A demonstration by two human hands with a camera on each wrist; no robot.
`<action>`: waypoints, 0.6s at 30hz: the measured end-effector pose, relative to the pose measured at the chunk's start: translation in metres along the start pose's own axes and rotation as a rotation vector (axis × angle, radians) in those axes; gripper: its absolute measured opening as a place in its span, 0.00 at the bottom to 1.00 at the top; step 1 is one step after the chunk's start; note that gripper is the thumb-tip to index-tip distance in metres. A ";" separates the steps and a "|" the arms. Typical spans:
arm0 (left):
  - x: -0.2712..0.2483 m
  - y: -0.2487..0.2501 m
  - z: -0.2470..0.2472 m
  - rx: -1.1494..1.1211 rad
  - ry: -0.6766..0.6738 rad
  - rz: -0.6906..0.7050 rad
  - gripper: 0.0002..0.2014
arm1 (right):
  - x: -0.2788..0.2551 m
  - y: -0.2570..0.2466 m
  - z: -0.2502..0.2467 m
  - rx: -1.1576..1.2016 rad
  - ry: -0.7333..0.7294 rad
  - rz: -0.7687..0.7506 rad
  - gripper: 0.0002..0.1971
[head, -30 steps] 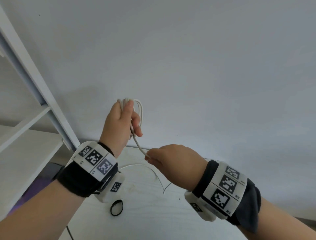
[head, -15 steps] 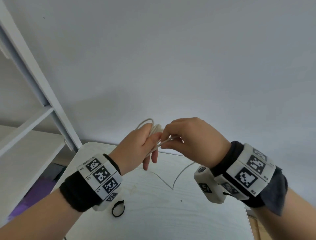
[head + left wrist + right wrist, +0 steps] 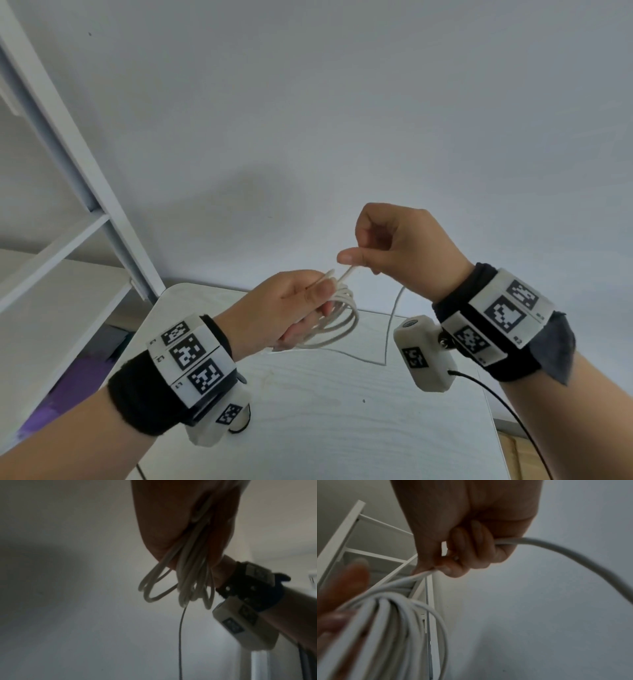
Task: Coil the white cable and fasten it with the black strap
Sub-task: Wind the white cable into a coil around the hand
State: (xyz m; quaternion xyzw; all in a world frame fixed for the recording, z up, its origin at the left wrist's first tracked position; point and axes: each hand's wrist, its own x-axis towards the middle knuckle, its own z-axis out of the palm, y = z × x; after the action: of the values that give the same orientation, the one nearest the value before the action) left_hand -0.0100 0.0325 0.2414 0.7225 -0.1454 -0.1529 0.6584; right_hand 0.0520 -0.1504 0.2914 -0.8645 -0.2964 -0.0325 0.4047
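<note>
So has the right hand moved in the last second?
Yes. The right hand rose from low over the table to above its far edge, against the wall, pinching the white cable.

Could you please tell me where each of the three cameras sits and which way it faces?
Head: worn on the head, looking forward and down at the table; both forearms, left hand and right hand show.
Left wrist: under the left hand, looking up along it; the right wrist shows.
Right wrist: under the right hand, looking towards the shelf.
All three share the white cable.
</note>
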 end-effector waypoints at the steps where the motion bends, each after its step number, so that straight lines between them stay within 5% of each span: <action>1: 0.000 0.002 0.000 -0.044 0.001 -0.014 0.19 | 0.000 0.002 0.002 0.035 0.007 0.005 0.17; 4: -0.001 0.007 0.001 -0.194 0.009 -0.012 0.13 | 0.001 0.005 0.008 0.132 0.027 0.004 0.19; 12: 0.004 0.014 -0.006 -0.586 0.089 0.016 0.16 | 0.000 0.024 0.027 0.357 -0.001 0.050 0.15; 18: 0.012 0.017 -0.012 -0.810 0.164 0.044 0.17 | -0.004 0.030 0.036 0.318 -0.029 0.053 0.12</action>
State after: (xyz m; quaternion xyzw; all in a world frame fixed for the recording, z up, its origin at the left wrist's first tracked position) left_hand 0.0063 0.0369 0.2586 0.4114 -0.0359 -0.1257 0.9020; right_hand 0.0580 -0.1413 0.2453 -0.7974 -0.2806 0.0381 0.5329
